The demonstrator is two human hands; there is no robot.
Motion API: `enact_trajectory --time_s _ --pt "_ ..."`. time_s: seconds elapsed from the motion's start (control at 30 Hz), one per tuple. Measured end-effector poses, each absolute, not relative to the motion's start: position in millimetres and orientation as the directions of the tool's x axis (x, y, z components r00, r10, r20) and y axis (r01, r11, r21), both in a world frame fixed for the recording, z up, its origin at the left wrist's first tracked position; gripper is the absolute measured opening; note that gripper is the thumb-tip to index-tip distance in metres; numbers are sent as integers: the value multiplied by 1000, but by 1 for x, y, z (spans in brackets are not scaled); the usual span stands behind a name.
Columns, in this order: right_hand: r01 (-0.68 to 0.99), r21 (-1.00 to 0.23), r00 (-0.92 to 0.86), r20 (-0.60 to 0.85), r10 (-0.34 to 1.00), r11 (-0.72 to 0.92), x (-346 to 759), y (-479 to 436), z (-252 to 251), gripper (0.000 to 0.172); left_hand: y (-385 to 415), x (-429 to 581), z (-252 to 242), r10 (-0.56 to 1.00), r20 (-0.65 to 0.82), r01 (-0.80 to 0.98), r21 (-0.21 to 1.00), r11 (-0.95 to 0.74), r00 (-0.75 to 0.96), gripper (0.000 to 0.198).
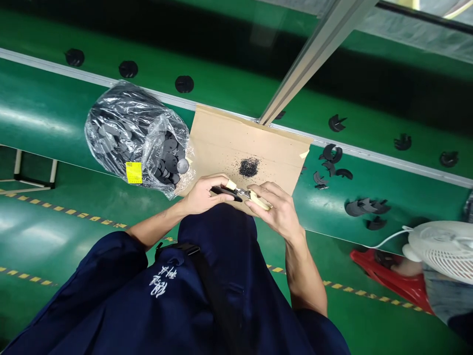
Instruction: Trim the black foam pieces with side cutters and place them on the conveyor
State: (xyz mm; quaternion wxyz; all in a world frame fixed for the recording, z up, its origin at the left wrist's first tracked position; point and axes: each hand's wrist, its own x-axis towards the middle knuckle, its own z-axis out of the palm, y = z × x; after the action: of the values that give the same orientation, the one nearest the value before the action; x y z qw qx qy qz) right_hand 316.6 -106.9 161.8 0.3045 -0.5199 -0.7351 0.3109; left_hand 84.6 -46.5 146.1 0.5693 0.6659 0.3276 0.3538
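**You are holding a black part [240,198] in the left hand [203,195] and pliers [259,201] in the right hand [279,204]**

The fingers of your left hand are pinching the black part near its left end, thumb on the near side. The fingers of your right hand are wrapping around the pale handles of the pliers; their tip is pointing at the part's edge, but I cannot tell if it is biting. Beyond your hands, a pile of black crumbs [249,167] is lying on the cardboard sheet [221,133]. At the left, a clear plastic bag [121,106] is spilling round black pieces [170,162] beside the sheet. At the right, curved black pieces [332,154] are lying scattered. A metal post [314,54] is standing at the sheet's far edge. The sheet is covering part of the green bench [308,190]. Farther right, a white fan [443,246] is standing near a red stool [391,278], and striped tape [354,290] is crossing the floor [343,315].
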Motion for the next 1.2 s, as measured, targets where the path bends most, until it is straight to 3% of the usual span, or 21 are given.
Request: enact_trajectory --time_s 0.2,0.4,0.6,0.8,0.9,1.0,1.13,1.2 --pt "626 -719 -248 186 951 303 316 -112 151 28 -45 82 141 826 34 84 992 -98 563 35" --pt "842 -507 -132 138 982 184 324 -99 105 36 -32 68 111 867 -146 352 935 -35 476 39" --pt "945 -287 -159 9 987 155 324 -94 93 41 -32 85 82 768 -96 397 892 -216 633 43" --pt "968 -206 -144 17 989 144 322 -98 102 39 -27 102 69 721 -112 409 877 -251 684 46" --pt "960 -259 -107 28 994 111 325 -101 103 39 -21 101 67 744 -160 439 877 -194 649 48" --pt "893 -449 -21 32 999 34 323 -104 101 40 -21 98 67 779 -190 441 889 -122 598 46" --pt "532 -835 144 -76 987 -142 309 -107 95 48 -29 98 65 854 -189 297 954 43 485 36" --pt "311 -926 195 -157 968 -212 298 -108 91 53 -34 98 66 883 -198 164 976 140 425 43"
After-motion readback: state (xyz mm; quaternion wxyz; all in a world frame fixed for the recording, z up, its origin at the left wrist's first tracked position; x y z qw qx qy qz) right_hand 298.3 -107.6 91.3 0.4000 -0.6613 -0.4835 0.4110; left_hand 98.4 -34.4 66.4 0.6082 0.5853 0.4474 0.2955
